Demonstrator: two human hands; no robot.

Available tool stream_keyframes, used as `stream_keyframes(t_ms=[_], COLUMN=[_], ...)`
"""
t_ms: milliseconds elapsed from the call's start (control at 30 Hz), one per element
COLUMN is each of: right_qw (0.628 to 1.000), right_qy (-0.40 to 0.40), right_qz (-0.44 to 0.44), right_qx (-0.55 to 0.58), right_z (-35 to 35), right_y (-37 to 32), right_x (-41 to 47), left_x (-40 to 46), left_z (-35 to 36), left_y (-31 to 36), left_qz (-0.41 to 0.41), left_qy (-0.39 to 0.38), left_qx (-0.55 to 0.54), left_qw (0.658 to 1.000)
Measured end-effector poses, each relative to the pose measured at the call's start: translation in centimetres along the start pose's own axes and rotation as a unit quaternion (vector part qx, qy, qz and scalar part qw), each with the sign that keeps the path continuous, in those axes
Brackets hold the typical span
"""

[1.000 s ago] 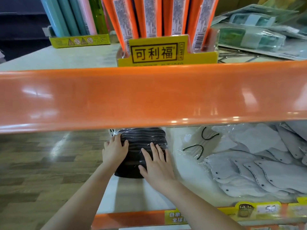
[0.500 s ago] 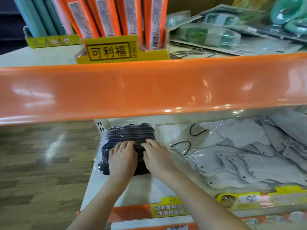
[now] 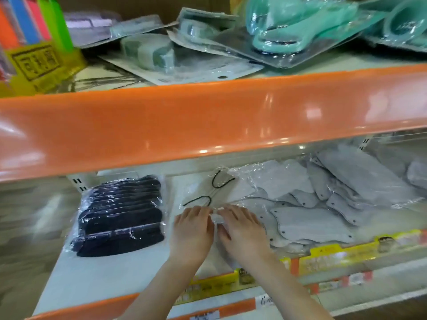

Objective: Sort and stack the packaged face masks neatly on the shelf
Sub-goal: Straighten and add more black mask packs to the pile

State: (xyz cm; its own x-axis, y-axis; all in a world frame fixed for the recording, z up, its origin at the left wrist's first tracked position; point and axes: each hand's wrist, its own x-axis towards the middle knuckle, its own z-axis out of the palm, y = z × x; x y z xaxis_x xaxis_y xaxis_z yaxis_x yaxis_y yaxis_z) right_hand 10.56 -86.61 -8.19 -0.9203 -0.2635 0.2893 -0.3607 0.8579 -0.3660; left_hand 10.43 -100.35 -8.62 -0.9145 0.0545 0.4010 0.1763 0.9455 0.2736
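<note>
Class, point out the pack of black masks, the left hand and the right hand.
pack of black masks [image 3: 120,215]: head view, middle of the wrapped stack.
left hand [image 3: 193,234]: head view, back of the hand.
right hand [image 3: 242,232]: head view, back of the hand.

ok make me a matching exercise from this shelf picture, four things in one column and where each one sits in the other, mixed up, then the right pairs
Things
1. clear pack of black face masks
2. clear bag holding a white mask with black ear loops
3. loose pile of white bagged masks
4. mint green plastic item in a blister pack

Places
A. upper shelf
B. lower shelf, right part
C. lower shelf, left end
D. under the fingers of both hands

Pairs: 1-C, 2-D, 3-B, 4-A
</note>
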Motion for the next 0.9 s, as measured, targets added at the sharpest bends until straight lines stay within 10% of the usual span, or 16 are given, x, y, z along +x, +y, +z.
stream_keyframes(t_ms=[900], right_qw=[0.995], right_qy=[-0.045], right_qz=[0.059], right_qx=[-0.061], right_z=[-6.7], right_y=[19.3], right_x=[-6.1], left_x=[-0.6], left_z=[8.6], left_y=[16.4], left_qz=[0.095], left_qy=[-0.045], left_qx=[0.017], left_qw=[0.994])
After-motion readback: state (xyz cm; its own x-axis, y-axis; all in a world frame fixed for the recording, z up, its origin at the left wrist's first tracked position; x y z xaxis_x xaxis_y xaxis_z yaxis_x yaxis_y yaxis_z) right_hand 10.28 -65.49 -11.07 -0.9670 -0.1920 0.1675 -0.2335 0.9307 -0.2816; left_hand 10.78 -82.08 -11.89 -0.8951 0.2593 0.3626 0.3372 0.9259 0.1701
